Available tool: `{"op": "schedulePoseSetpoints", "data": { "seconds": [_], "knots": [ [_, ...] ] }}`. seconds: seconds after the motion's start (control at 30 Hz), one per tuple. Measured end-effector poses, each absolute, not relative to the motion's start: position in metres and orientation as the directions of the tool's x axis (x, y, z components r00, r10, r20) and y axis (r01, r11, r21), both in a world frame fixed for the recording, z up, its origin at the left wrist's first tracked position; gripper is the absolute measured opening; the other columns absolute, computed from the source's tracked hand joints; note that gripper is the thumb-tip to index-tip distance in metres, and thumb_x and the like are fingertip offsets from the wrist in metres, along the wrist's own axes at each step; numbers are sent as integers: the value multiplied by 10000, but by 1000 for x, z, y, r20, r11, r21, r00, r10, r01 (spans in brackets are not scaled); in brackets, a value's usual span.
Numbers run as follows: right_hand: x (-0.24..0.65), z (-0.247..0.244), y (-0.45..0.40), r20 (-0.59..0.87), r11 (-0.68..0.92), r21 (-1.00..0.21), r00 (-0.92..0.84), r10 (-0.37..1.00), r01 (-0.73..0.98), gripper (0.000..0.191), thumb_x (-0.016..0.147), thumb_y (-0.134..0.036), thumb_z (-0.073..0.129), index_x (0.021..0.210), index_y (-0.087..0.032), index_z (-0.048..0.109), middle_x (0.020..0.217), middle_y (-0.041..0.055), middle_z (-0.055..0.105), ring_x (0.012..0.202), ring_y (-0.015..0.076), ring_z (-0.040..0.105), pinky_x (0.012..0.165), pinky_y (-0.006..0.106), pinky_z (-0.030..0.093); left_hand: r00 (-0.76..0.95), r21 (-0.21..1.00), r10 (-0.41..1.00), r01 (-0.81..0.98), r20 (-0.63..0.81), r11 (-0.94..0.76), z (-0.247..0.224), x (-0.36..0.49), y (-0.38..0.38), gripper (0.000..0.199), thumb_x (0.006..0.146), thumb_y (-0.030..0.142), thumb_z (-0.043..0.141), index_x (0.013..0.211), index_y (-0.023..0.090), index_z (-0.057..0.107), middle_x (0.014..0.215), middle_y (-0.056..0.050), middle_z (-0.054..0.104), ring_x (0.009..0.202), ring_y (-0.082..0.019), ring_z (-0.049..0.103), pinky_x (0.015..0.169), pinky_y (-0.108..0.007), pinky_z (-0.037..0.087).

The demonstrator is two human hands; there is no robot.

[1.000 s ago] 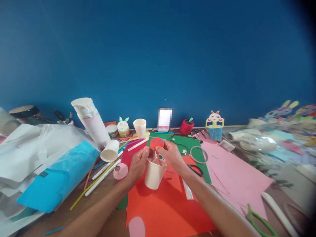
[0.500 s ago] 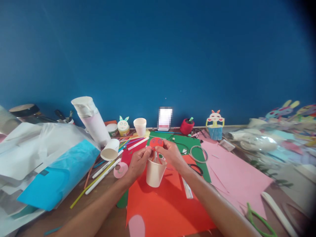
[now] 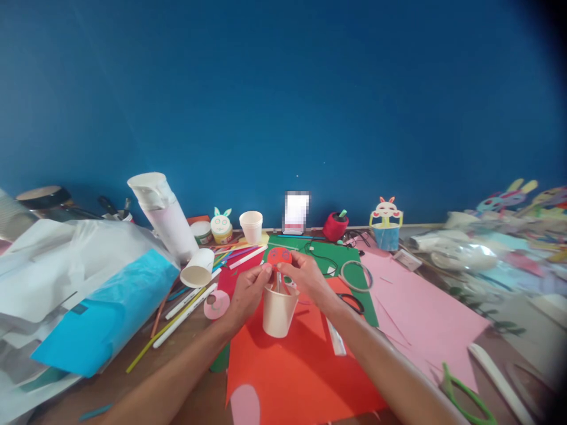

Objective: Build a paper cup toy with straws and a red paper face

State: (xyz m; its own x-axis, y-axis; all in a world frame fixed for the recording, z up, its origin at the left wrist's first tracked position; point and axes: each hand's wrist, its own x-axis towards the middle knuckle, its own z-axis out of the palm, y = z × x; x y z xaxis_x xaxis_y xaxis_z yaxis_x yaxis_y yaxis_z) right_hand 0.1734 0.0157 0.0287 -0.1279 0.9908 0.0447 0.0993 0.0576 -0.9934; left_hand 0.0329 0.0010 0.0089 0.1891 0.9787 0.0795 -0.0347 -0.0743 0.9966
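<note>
Above a white paper cup (image 3: 280, 311), a round red paper face (image 3: 279, 255) with blue drawn eyes is held upright. My left hand (image 3: 253, 287) pinches the lower left of the face. My right hand (image 3: 305, 274) grips its lower right, with the thumb in front. Thin sticks or strips run from below the face down into the cup; how they join the face is hidden by my fingers. The cup stands on a sheet of red-orange paper (image 3: 292, 378).
Scissors (image 3: 352, 303) and a white strip (image 3: 336, 337) lie right of the cup. Markers (image 3: 185, 316) and a tipped cup (image 3: 197, 268) are at left. A bunny-faced blue cup (image 3: 386, 237) stands at back right, and green-handled scissors (image 3: 465, 395) lie front right.
The red face has shifted very slightly to the left between my fingers. Both hands keep nearly the same place and hold.
</note>
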Motion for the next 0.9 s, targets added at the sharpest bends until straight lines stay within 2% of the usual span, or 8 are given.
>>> {"op": "schedulePoseSetpoints", "data": {
  "seconds": [0.1, 0.3, 0.47, 0.9],
  "knots": [
    [173, 29, 15, 37, 52, -993, -132, 991, 107, 198, 693, -242, 537, 845, -147, 622, 819, 18, 655, 740, 156, 582, 657, 242, 438, 179, 997, 981, -52, 71, -63, 9, 34, 0, 307, 783, 411, 480, 715, 126, 570, 660, -13, 552, 638, -132, 476, 603, -238, 374],
    [172, 29, 12, 51, 66, -992, -131, 990, 111, 193, 691, -253, 538, 825, -143, 624, 789, 17, 647, 717, 152, 569, 647, 245, 431, 119, 996, 990, -55, 72, -66, 12, 36, -3, 296, 779, 395, 486, 650, 132, 528, 565, 26, 472, 536, -93, 399, 514, -210, 322],
    [171, 31, 12, 41, 53, -994, -130, 991, 91, 163, 681, -255, 542, 776, -146, 619, 746, 8, 636, 687, 146, 560, 635, 242, 428, 111, 996, 991, -60, 78, -71, 12, 37, -4, 328, 778, 408, 480, 590, 140, 503, 542, 37, 455, 513, -87, 383, 497, -206, 295],
    [172, 30, 13, 25, 32, -998, -151, 988, 45, 168, 668, -239, 544, 783, -141, 618, 752, 14, 636, 684, 144, 563, 639, 251, 431, 106, 997, 992, -40, 73, -69, 6, 37, -4, 320, 789, 409, 469, 640, 132, 528, 576, 23, 467, 544, -97, 398, 516, -216, 302]
  ]
}}
